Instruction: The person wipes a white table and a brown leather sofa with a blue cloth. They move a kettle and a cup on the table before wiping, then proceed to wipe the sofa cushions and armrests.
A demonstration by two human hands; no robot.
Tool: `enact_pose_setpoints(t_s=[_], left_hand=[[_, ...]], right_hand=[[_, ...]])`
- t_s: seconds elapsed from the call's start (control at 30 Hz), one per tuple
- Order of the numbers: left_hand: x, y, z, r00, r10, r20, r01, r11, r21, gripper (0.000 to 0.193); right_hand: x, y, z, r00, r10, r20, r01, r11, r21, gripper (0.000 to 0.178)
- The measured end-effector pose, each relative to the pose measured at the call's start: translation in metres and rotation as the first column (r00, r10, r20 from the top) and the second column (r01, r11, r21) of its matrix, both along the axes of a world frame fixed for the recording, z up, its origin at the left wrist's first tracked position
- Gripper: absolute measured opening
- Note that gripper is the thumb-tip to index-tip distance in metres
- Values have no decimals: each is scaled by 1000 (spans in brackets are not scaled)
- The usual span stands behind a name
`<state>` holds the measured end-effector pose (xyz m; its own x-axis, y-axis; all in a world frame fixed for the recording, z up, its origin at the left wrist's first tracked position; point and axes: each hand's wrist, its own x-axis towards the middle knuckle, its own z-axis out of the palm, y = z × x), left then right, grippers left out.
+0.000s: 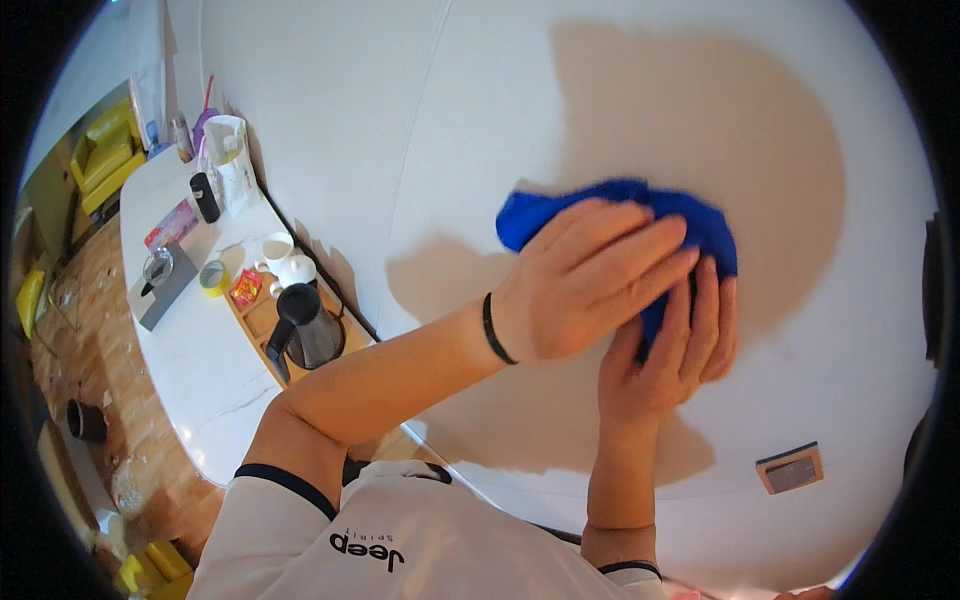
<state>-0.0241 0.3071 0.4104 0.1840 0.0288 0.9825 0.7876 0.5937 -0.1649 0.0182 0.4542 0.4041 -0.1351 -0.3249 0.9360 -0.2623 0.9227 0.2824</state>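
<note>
A bunched blue cloth (716, 232) lies against the pale wall (470, 120), with both my hands pressed onto it. My left hand (600, 275), with a thin black band at the wrist, reaches across from the left and covers the cloth's middle, fingers close together. Just below and to the right, my right hand (680, 345) holds the cloth's lower right part. Its fingers point up and partly meet the left fingertips. The cloth's left end sticks out beyond the left hand. Much of its lower part is hidden under my palms.
On the left, a white table (190, 390) touches the wall. A wooden tray (258, 322) there holds a dark kettle (312, 335) and a white teapot (297, 270). Nearby are a tape roll (213, 278), grey box (168, 292) and black bottle (205, 198). A framed panel (790, 468) sits low right.
</note>
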Motion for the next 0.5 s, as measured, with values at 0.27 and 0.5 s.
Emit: enact_pose_setpoints(t_s=[0.27,0.5], left_hand=[[-40,-61,-66,993,48,107,-48,999,5,39],[-38,-101,-33,987,11,161,-12,1000,8,44]], right_hand=[[-23,-48,-40,988,-46,145,20,984,178,33],[-32,-85,0,992,33,120,-42,997,69,30]])
